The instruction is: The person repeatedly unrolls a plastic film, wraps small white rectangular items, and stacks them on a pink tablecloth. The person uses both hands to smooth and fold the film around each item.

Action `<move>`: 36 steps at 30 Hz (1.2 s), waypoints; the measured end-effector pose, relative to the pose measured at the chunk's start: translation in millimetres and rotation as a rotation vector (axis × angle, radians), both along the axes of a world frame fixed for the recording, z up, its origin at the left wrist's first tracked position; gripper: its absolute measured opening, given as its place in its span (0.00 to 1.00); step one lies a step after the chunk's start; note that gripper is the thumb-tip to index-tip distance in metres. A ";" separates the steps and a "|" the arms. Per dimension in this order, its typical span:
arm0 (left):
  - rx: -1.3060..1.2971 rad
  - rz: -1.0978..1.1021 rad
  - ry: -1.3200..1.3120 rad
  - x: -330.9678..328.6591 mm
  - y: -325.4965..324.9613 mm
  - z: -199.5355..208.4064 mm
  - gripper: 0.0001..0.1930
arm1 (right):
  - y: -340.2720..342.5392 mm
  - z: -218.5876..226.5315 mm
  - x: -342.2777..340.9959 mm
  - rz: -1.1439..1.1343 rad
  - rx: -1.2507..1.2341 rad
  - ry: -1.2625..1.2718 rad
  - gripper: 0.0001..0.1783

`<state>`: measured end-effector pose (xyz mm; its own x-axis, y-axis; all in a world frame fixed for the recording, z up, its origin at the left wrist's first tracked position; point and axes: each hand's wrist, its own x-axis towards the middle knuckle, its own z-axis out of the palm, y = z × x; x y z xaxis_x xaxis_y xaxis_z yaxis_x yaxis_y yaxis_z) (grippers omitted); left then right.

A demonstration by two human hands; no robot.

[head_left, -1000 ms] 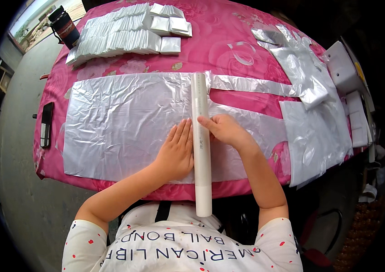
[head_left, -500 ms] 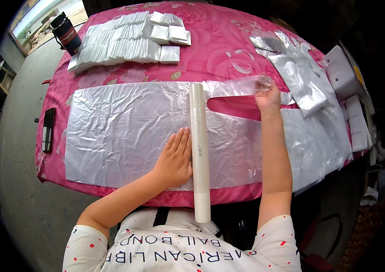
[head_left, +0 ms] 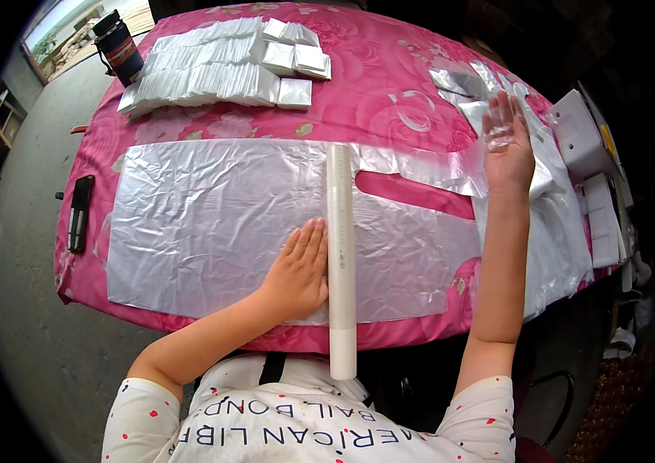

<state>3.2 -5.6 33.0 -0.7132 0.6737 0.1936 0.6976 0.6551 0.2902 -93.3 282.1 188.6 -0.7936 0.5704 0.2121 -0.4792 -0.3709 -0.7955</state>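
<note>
A thin, translucent plastic sheet (head_left: 188,224) lies spread and creased across the table, with a long rounded slot cut into its right part. Across its middle rests a whitish tube or roll (head_left: 340,262), whose lower end sticks out past the table's near edge. My left hand (head_left: 300,266) presses flat on the sheet with fingers stretched, its fingertips beside the tube. My right hand (head_left: 509,147) is raised over the sheet's far right end, palm showing and fingers extended. A strip of the film runs up to its wrist; nothing is gripped in it that I can see.
Rows of small folded white packets (head_left: 211,65) stand at the far left beside a dark bottle (head_left: 117,50). A black phone-like object (head_left: 80,214) lies near the left edge. More crumpled plastic sheets (head_left: 559,224) and white boxes (head_left: 574,127) occupy the right side of the pink tablecloth (head_left: 374,58).
My right hand has moved right and turned its palm up, its fingers opening from the film's edge. The sheet's slotted end now lies flatter. My left hand and the tube stay put.
</note>
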 end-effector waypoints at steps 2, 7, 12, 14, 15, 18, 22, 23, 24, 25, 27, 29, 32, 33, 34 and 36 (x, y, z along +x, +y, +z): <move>0.017 0.004 -0.022 -0.1 -3.6 -4.0 0.33 | -88.2 3.9 5.8 0.281 0.150 0.012 0.18; 0.093 0.011 0.205 -0.8 1.6 -28.5 0.32 | -294.5 -52.4 35.9 0.720 0.447 -0.135 0.11; -0.067 0.003 0.177 -3.0 9.0 -26.6 0.32 | -405.1 -123.6 31.1 0.718 0.814 -0.177 0.22; -0.047 -0.009 0.103 -1.8 10.0 -19.0 0.31 | -418.6 -124.7 30.5 0.786 0.844 -0.277 0.26; -0.037 -0.022 0.067 -2.0 11.8 -16.5 0.31 | -418.9 -127.6 36.0 0.796 0.841 -0.181 0.27; -0.066 0.013 0.062 -0.3 4.0 -15.8 0.31 | -390.3 -78.6 83.1 0.936 0.813 0.127 0.29; -0.005 0.058 0.058 1.7 4.7 -20.8 0.33 | -274.8 -70.8 102.5 0.832 1.171 0.354 0.29; 0.076 0.093 0.075 5.4 7.4 -30.9 0.33 | -243.8 -71.3 103.6 0.722 1.321 0.356 0.28; 0.118 0.088 0.062 5.9 8.8 -32.7 0.34 | -210.5 -78.9 103.0 0.649 1.437 0.306 0.27; 0.158 0.096 0.062 8.1 5.5 -27.7 0.34 | -183.6 -81.3 105.5 0.575 1.549 0.275 0.26; 0.183 -0.003 -0.005 4.5 3.0 -12.0 0.34 | -130.1 -97.3 114.8 0.492 1.568 0.096 0.24; 0.260 0.000 0.027 4.6 3.3 -21.8 0.36 | -94.2 -104.5 127.1 0.514 1.689 0.053 0.27; 0.283 -0.029 -0.053 2.8 -2.1 -13.7 0.38 | -75.4 -109.2 132.8 0.568 1.821 0.039 0.30; 0.311 -0.045 -0.089 1.9 -6.9 -9.2 0.39 | -74.5 -110.0 133.6 0.592 1.858 0.046 0.31; 0.338 -0.064 -0.121 0.1 -12.6 -3.4 0.40 | -75.2 -111.4 132.5 0.609 1.872 0.057 0.32; 0.474 -0.080 -0.171 -1.9 -35.6 7.7 0.40 | -84.0 -110.9 125.8 0.649 1.906 0.072 0.34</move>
